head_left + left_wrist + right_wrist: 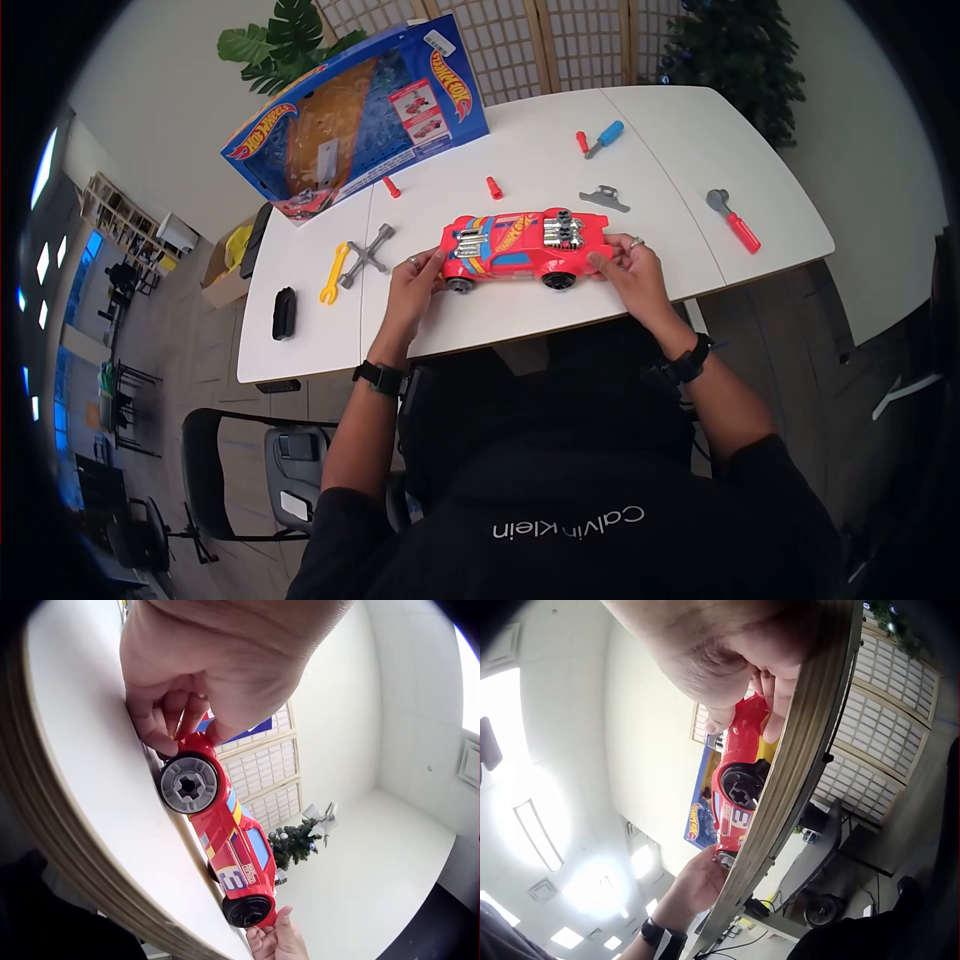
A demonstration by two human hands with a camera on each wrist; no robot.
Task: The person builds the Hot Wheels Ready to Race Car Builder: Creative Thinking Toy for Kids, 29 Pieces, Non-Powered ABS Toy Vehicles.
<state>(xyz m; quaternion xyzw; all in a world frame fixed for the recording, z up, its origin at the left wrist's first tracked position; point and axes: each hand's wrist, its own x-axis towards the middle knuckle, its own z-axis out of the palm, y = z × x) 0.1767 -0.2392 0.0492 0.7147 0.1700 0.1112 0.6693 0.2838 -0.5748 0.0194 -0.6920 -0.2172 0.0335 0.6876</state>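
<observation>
A red toy car [510,250] with blue and yellow stripes and a silver engine stands near the table's front edge. The left hand [413,285] grips its left end, thumb near the top and fingers behind, beside a wheel with a grey hub [189,784]. At the other end the right hand [637,280] pinches the car's right corner between thumb and fingers. In the right wrist view a black wheel [742,786] shows close to that hand. Both hands' fingertips are partly hidden by the car.
Left of the car lie a grey cross wrench [368,257], a yellow wrench [335,274] and a black object [284,313]. Behind stand a blue box [465,120], red pieces [494,188], a blue-handled screwdriver [609,134] and a grey part [605,198]. A red-handled tool [743,232] lies right.
</observation>
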